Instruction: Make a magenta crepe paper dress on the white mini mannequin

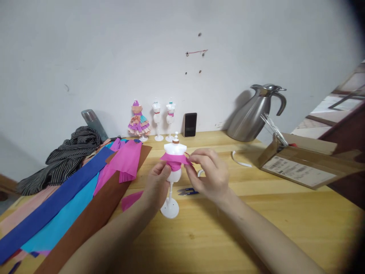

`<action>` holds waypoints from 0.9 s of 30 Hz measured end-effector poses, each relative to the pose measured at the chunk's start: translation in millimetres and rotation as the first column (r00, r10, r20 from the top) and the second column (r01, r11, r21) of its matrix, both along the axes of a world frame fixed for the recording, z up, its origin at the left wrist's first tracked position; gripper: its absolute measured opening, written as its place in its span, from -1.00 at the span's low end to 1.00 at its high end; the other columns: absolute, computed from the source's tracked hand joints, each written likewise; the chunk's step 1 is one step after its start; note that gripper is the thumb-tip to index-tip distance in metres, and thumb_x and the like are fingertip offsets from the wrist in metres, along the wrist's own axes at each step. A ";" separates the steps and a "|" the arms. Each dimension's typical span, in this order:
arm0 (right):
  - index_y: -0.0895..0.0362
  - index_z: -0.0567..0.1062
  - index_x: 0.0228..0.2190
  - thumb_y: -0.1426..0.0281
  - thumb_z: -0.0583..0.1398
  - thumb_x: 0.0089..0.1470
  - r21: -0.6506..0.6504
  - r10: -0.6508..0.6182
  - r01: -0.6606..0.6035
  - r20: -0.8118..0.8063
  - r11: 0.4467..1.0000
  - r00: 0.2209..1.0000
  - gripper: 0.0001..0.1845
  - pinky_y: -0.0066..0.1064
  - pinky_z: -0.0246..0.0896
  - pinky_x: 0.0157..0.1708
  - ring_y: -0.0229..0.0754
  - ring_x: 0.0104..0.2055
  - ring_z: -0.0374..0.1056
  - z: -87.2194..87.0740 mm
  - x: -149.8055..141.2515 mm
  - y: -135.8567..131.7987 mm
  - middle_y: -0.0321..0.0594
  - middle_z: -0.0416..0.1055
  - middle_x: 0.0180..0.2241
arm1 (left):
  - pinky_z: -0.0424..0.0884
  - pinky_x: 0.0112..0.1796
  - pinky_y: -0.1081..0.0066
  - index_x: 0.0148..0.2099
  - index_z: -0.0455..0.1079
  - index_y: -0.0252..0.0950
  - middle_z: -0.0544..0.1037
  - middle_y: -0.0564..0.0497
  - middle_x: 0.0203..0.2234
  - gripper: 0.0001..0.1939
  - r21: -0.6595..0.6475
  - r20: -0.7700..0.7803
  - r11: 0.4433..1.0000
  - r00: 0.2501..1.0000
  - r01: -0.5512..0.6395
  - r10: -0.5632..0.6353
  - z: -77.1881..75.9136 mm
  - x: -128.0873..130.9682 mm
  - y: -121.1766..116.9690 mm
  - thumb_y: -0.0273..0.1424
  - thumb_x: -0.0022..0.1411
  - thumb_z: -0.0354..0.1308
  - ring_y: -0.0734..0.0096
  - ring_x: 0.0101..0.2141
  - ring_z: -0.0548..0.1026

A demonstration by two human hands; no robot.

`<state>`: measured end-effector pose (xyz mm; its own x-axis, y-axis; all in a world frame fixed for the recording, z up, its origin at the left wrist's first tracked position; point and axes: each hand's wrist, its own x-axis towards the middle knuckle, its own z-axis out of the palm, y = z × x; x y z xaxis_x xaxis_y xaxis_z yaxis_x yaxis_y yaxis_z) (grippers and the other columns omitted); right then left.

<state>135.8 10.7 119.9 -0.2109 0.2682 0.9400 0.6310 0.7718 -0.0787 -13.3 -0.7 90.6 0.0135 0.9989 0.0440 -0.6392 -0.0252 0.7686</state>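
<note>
A small white mannequin [175, 147] stands upright on its round base in front of me, a brown band at its neck. Across its chest lies a pink crepe paper strip [176, 158], with more pink wrapped at the waist below. My left hand [158, 179] is closed at the mannequin's left side, its thumb pressing the pink paper against the waist. On the other side, my right hand [209, 171] pinches the strip's right end between thumb and fingers. Blue-handled thread snips [188, 191] lie on the table behind the mannequin's stem, near my right hand.
Crepe paper sheets [85, 190] in several colours and a striped cloth [71, 156] cover the left side. By the wall stand a dressed mannequin [139, 123], two bare-skirted ones [170, 118], and a black device [190, 125]. Rightward are a steel jug [251, 114] and cardboard box [308, 161].
</note>
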 end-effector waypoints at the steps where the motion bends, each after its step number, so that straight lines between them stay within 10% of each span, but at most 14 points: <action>1: 0.06 0.35 -0.33 0.60 0.16 0.02 0.009 -0.005 0.005 -0.011 1.000 1.000 -0.79 -0.32 0.32 -0.38 -0.15 -0.35 0.35 0.0 0.2 0.3 -0.19 0.40 -0.39 | 0.33 -0.27 0.43 -0.41 0.51 -0.33 0.58 0.00 -0.43 -0.70 0.005 -0.013 1.000 1.000 0.010 -0.010 2.5 0.4 -2.5 -0.22 -0.10 0.42 0.45 -0.41 0.43; 22: 0.11 0.35 -0.28 0.55 0.16 0.01 -0.190 0.055 -0.093 -0.198 0.977 0.979 -0.81 -0.40 0.18 -0.46 -0.29 -0.51 0.21 0.7 -1.5 5.2 -0.30 0.32 -0.43 | 0.26 -0.41 0.51 -0.37 0.52 -0.36 0.51 0.04 -0.51 -0.68 -0.016 -0.076 0.999 0.996 0.049 -0.050 12.2 2.5 -13.9 -0.20 -0.07 0.40 0.52 -0.48 0.35; 24: 0.12 0.38 -0.26 0.46 0.17 0.04 -0.379 0.079 -0.170 -0.246 0.910 0.966 -0.84 -0.40 0.19 -0.46 -0.29 -0.50 0.22 1.2 -1.0 6.7 -0.30 0.33 -0.42 | 0.27 -0.40 0.49 -0.37 0.52 -0.35 0.53 0.04 -0.50 -0.68 0.018 -0.100 1.000 0.995 0.001 0.001 14.0 -0.4 -11.8 -0.19 -0.08 0.40 0.51 -0.48 0.37; 27: 0.16 0.43 -0.29 0.31 0.17 0.09 -0.709 0.261 -0.391 -0.292 0.587 0.920 -0.82 -0.41 0.18 -0.44 -0.27 -0.44 0.26 -1.4 -4.0 9.0 -0.26 0.37 -0.41 | 0.30 -0.38 0.48 -0.32 0.52 -0.34 0.56 0.03 -0.45 -0.68 0.071 -0.150 0.992 0.983 -0.100 0.109 12.5 -3.8 -8.2 -0.21 -0.07 0.39 0.49 -0.45 0.41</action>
<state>131.7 19.8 118.5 -0.3123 0.8229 0.4747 0.2799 0.5572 -0.7818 -17.1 -8.9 103.1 -0.0795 0.9905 0.1119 -0.5051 -0.1369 0.8522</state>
